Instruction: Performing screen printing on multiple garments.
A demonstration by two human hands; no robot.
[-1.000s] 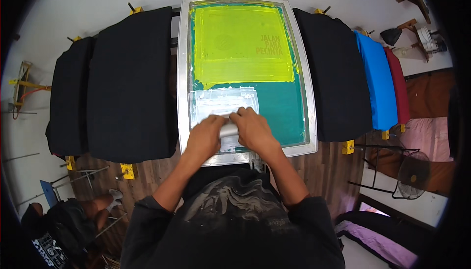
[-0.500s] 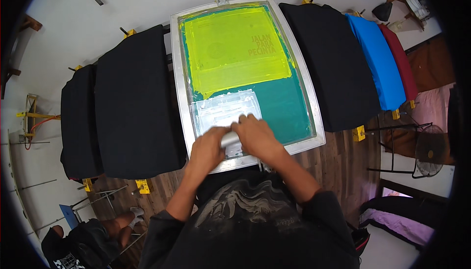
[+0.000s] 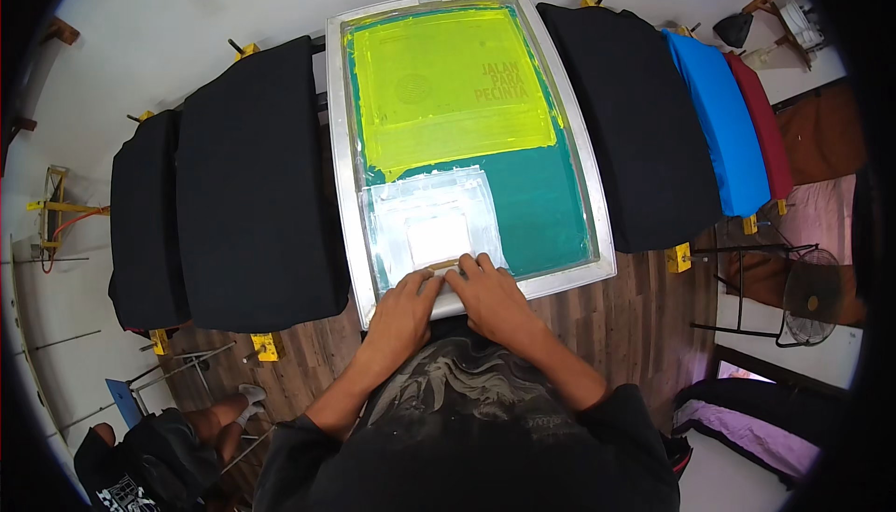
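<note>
A metal-framed printing screen lies in front of me, its mesh green with a large yellow-green taped area in the upper part. White ink is smeared over the near left of the mesh, around a bright white square. My left hand and my right hand are side by side at the screen's near edge, fingers closed on a squeegee. Only a narrow brownish strip of the squeegee shows clearly above the fingers; the hands hide most of it.
Black cloth-covered boards stand to the left, another black board to the right, then a blue one and a dark red one. A fan stands far right. Another person sits at lower left.
Both hands have drawn the squeegee toward me, to the screen's near edge. The bright white square, partly covered by the hands before, now shows more fully. My view has shifted slightly.
</note>
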